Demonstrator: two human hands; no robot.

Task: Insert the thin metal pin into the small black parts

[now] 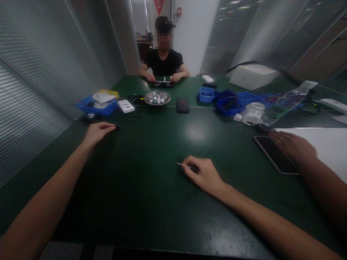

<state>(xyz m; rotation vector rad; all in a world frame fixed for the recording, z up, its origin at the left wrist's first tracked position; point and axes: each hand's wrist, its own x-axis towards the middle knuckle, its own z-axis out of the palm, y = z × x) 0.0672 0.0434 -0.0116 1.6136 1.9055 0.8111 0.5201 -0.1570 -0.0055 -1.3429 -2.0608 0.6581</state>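
My left hand (97,133) is over the left part of the green table (141,173), its thumb and forefinger pinched on a small dark piece (117,127). The exact kind of that piece is too small to make out. Near the middle, my right hand (204,174) is closed in a pinch around a thin, pin-like metal piece (178,164). Its bright tip points left, and the fingers hide the rest. Beyond my hands lie a dark square pad (182,105) and a round metal dish (146,99) with small parts in it.
Another person's hand (296,146) rests at right by a phone (276,154) and a white sheet (329,144). A co-worker (165,63) sits opposite. Blue bins (206,94), a plastic bottle (287,103), a white box (252,76) and a left-hand blue tray (104,109) stand around.
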